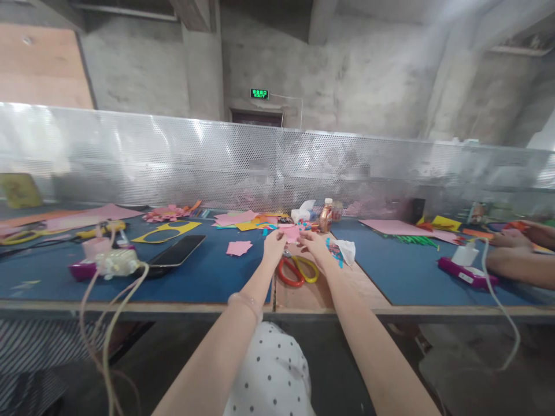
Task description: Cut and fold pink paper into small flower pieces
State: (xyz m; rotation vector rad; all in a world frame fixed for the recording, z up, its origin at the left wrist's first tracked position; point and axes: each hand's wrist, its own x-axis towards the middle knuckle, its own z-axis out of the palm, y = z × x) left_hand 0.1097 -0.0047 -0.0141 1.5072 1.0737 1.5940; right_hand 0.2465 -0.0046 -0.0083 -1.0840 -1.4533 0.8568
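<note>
Both my arms reach forward over the table. My left hand (274,245) and my right hand (313,242) pinch a small pink paper piece (291,233) between them, each gripping one side of it, just above the blue mat (208,271). Red-and-yellow handled scissors (297,270) lie on the wooden strip right below my hands. A folded pink paper shape (238,248) rests on the mat to the left of my left hand.
A black phone (176,253), yellow paper cut-outs (167,231), a glue gun with cord (108,263) and pink sheets lie on the left. A glitter bottle (325,215), tissue (347,250) and paper scraps sit behind. Another person's arms (518,254) work at far right.
</note>
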